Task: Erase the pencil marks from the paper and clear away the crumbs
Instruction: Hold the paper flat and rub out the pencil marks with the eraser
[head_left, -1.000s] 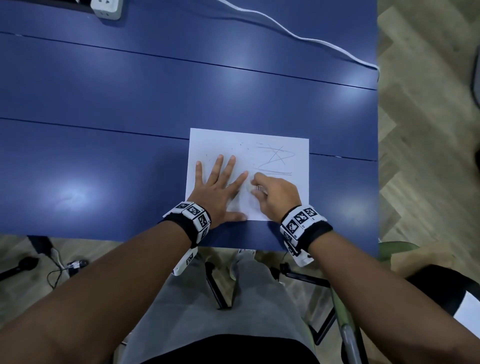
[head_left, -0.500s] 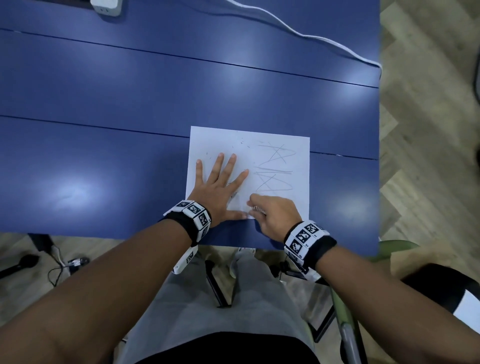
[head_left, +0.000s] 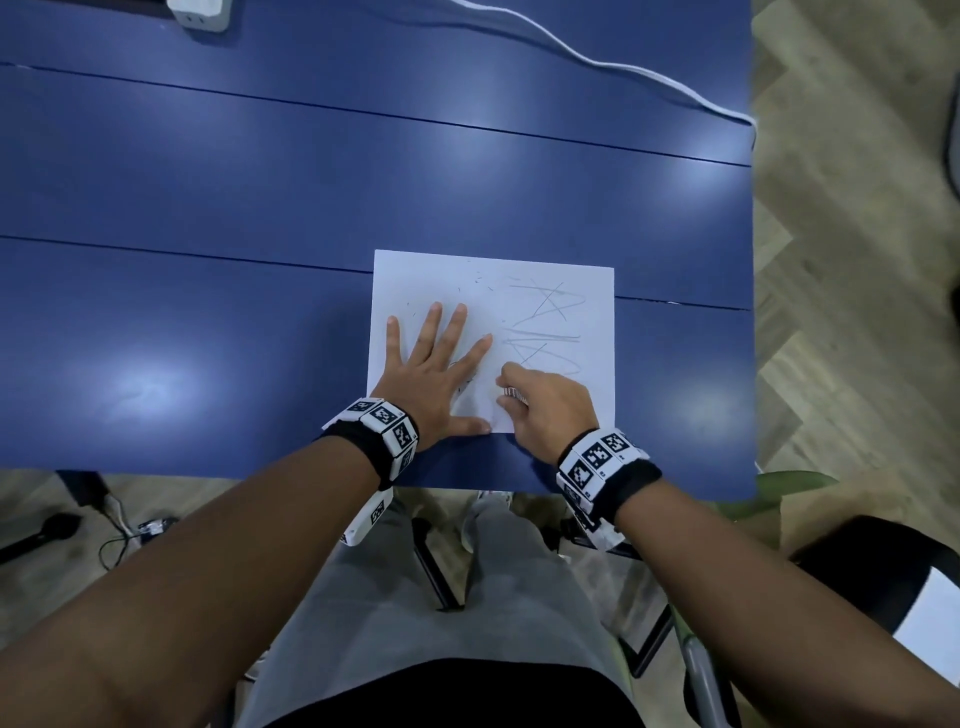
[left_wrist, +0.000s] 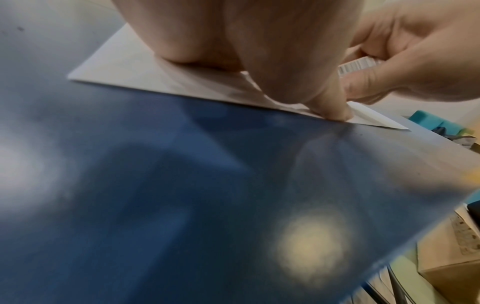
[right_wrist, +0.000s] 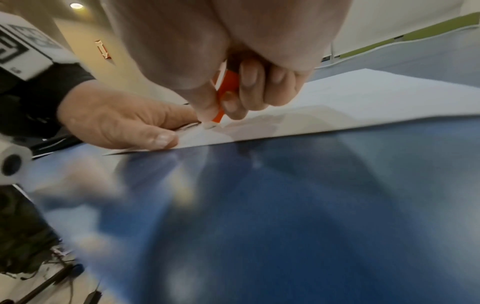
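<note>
Head view: paper (head_left: 545, 312) lies flat on the blue table (head_left: 260, 338), near the 6 o'clock edge, long axis running 9-to-3. Left hand (head_left: 431, 384) is spread flat, fingers straight, pinning the 9 o'clock half of the sheet; thumb sits right at the near edge. Right hand (head_left: 550, 410) is curled around an eraser (right_wrist: 226, 90) with an orange sleeve, pinched between thumb and fingers, white tip down and touching the paper close to the near edge, just beside the left thumb.

Key relation: remaining pencil marks (head_left: 545, 327) lie at about 12 to 1 o'clock from the eraser tip, strokes mostly running 9-to-3. Right hand is the nearer one and already has the tool, so my read is the next strokes go away from the body into that scribble; left hand should stay put as the clamp.

Crumbs (head_left: 480, 283) are scattered on the sheet at 12 o'clock from the left fingertips, not cleared yet. No containers in sight. Judging by the marks left, erasing is roughly part done.

Far edge: white cable (head_left: 597, 62) and a power strip (head_left: 200, 13), well apart from the work.
</note>
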